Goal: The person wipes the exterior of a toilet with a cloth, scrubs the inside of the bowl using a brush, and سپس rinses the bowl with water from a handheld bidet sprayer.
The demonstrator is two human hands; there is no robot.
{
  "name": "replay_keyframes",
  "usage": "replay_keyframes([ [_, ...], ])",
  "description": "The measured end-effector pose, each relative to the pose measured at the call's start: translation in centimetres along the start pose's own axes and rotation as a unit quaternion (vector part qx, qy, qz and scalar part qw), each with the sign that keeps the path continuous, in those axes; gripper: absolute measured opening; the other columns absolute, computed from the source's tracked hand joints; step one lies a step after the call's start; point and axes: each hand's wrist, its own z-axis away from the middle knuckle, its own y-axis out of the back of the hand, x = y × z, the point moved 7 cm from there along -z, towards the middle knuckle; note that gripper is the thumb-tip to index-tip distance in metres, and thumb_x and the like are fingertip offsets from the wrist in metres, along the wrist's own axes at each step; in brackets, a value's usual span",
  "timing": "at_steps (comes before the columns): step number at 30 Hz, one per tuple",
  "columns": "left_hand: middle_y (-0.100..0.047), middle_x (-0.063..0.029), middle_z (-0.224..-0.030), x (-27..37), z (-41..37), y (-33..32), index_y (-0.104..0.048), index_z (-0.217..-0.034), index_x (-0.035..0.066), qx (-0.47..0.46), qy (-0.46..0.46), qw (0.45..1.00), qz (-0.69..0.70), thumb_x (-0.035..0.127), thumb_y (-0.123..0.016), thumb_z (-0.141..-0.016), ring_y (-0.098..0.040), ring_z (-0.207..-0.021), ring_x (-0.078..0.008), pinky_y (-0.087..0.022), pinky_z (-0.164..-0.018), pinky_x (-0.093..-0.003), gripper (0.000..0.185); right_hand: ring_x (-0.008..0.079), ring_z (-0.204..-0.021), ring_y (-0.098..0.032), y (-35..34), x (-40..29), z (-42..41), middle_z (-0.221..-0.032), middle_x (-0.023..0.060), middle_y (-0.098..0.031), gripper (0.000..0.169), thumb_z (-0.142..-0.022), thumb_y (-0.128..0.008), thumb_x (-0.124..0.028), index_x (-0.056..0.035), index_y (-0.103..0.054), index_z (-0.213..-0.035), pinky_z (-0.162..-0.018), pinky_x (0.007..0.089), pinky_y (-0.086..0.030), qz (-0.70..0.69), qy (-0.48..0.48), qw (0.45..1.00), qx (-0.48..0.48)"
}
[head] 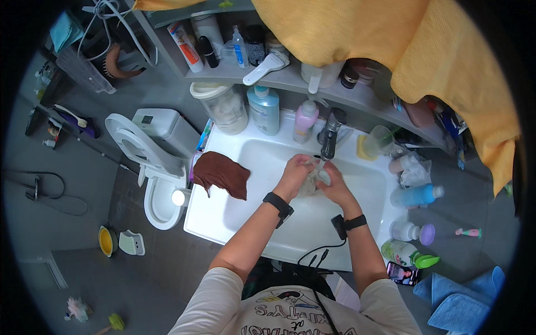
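Note:
Under the spout of the dark metal faucet (pixel 330 136), my two hands are close together over the white washbasin (pixel 284 234). My left hand (pixel 298 173) grips a thin, wet, pale cloth (pixel 309 184) near its upper part. The fingers of my right hand (pixel 334 184) close on the cloth's other side, and water seems to run onto it. A dark band is on each wrist. A brown cloth (pixel 222 173) lies spread over the basin's left rim, apart from my hands.
A pink bottle (pixel 306 119), a blue pump bottle (pixel 264 111) and a lidded clear container (pixel 222 109) line the back rim. Several bottles, including a light blue one (pixel 414 195), lie along the right. A yellow towel (pixel 347 29) hangs over the shelf. A black cable (pixel 314 251) dangles between my arms.

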Motion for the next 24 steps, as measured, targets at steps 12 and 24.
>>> replay_keyframes([
  [12,-0.043,-0.0146,-0.128,-5.2,1.3,1.4,-0.038,-0.134,0.009,0.056,0.164,0.984,0.044,0.042,-0.045,-0.094,-0.042,-0.117,-0.0286,-0.041,-0.093,-0.0393,0.052,0.0179,-0.095,-0.059,-1.4,-1.3,-0.5,-0.108,0.0059,-0.057,0.036,-0.09,-0.051,-0.024,-0.0064,-0.047,-0.122,-0.078,0.0347,-0.049,-0.492,-0.429,0.758,-0.025],
  [24,-0.057,-0.0085,-0.113,-6.3,2.2,-2.6,-0.048,-0.122,0.006,-0.057,0.133,0.947,0.286,0.005,-0.037,-0.09,-0.056,-0.101,-0.0213,-0.046,-0.088,-0.0337,0.034,0.0392,-0.081,-0.061,-2.1,4.0,-1.0,-0.092,0.0213,-0.062,0.034,-0.092,-0.044,-0.031,-0.0003,-0.056,-0.101,-0.071,0.0428,-0.047,-0.066,-0.344,0.936,0.015],
])
